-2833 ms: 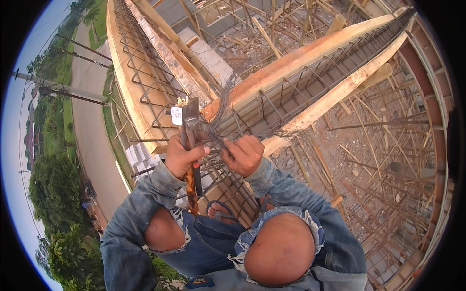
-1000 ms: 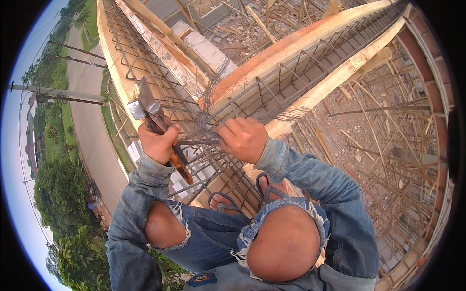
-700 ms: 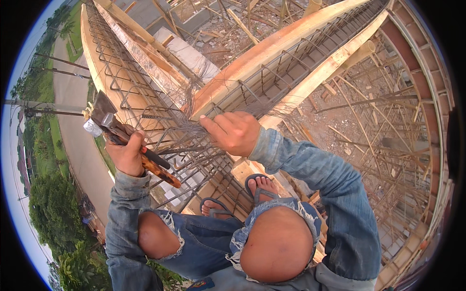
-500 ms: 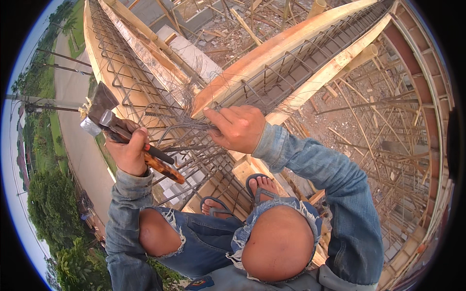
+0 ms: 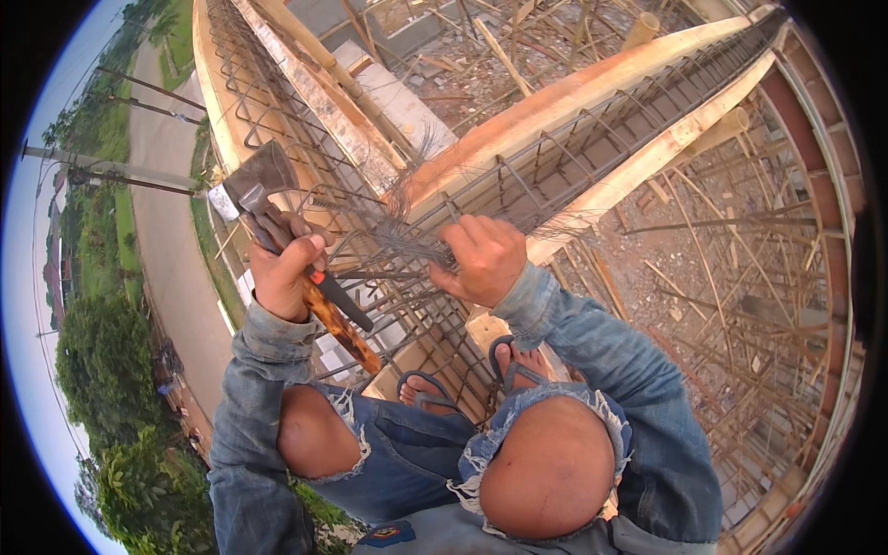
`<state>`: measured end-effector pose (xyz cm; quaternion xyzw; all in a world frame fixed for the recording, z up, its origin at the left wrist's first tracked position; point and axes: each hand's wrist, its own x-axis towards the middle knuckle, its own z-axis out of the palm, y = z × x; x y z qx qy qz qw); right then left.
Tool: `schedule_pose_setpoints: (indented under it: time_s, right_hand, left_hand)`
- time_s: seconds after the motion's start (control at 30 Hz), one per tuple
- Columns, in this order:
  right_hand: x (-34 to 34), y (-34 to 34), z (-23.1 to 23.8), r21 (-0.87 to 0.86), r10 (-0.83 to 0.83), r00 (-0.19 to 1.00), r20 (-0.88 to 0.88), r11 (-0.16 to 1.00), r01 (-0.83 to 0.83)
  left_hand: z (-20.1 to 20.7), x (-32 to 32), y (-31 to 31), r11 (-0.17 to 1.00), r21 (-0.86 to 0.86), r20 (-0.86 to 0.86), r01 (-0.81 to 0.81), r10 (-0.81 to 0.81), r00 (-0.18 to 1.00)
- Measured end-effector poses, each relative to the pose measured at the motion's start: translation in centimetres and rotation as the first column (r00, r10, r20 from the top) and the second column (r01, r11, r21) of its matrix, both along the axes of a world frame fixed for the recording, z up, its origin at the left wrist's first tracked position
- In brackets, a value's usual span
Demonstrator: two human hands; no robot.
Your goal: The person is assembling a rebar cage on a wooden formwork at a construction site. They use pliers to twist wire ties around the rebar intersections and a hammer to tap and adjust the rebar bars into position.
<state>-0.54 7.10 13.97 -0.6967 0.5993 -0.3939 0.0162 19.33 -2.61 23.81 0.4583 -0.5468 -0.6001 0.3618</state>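
My left hand (image 5: 289, 276) is closed around two tools together. One is a hatchet (image 5: 263, 172) with a broad dark blade and a mottled wooden handle; the other looks like pincers (image 5: 340, 298) with red and black grips. My right hand (image 5: 483, 261) has its fingers curled on a bundle of thin tie wire (image 5: 402, 239), whose loose ends fan out over the corner where the beam forms meet. Below the wire, steel reinforcing bars (image 5: 435, 310) cross in a grid. What lies inside the right fingers is partly hidden.
Timber formwork (image 5: 518, 139) with a rebar cage (image 5: 592, 139) runs to the upper right, another form (image 5: 222, 102) to the upper left. My sandalled feet (image 5: 427, 392) stand beside the crossing bars. Bamboo props (image 5: 712, 268) and rubble lie far below; a road (image 5: 171, 268) passes at left.
The view has shifted, so the beams sit further right. My left hand has moved right with both tools. My right hand has drawn slightly toward me over the wire, its fingers more curled.
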Motion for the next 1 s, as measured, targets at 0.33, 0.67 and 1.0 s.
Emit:
schedule_pose_setpoints:
  time_s: [0.33,0.67,1.0]
  right_hand:
    - [-1.6,-0.4,-0.3,-0.043,0.064,0.986,-0.155,0.997,-0.071]
    - [-22.0,2.9,1.9,0.053,-0.207,0.903,-0.376,0.968,0.244]
    - [-37.0,0.7,10.5,-0.195,-0.867,0.424,-0.261,0.477,0.857]
  left_hand:
    - [1.7,-1.5,2.1,0.983,0.109,-0.112,0.146,-0.133,0.985]
    - [9.8,15.7,-5.3,0.987,-0.122,-0.512,-0.106,0.029,0.858]
    - [16.4,45.6,-11.7,0.496,-0.501,0.121,-0.71,0.852,0.51]
